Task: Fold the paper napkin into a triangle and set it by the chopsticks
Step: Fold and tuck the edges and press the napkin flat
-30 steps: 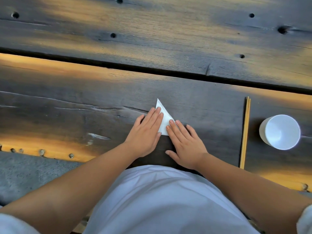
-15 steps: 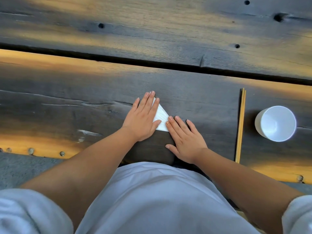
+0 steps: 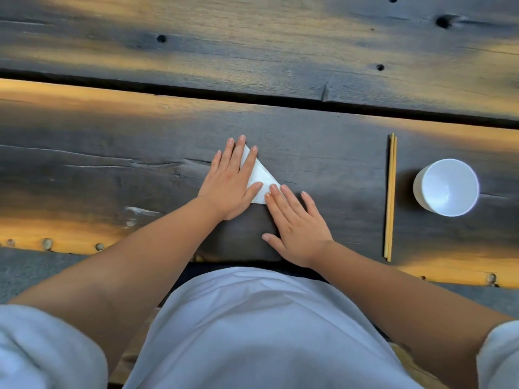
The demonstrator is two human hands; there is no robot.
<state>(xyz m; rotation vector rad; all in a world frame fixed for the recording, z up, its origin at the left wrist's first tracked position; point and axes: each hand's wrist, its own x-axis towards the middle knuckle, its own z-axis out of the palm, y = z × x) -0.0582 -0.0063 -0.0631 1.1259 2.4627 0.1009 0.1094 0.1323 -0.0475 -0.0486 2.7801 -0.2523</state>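
The white paper napkin (image 3: 261,176) lies folded into a triangle on the dark wooden table (image 3: 112,153), near the front edge. My left hand (image 3: 230,181) lies flat on its left side, fingers spread and reaching up to its top point. My right hand (image 3: 297,226) rests flat beside it, with fingertips touching the napkin's lower right corner. Most of the napkin is hidden under my left hand. A pair of wooden chopsticks (image 3: 391,197) lies straight, well to the right of both hands.
A white cup (image 3: 446,188) stands just right of the chopsticks. A dark gap (image 3: 252,96) runs across the table between two planks. Bolt heads (image 3: 46,244) line the near edge at left. My white shirt (image 3: 266,332) fills the bottom of the view.
My left hand has slid upward along the napkin, covering its top point. My right hand has stayed at the lower right corner. The camera has shifted slightly.
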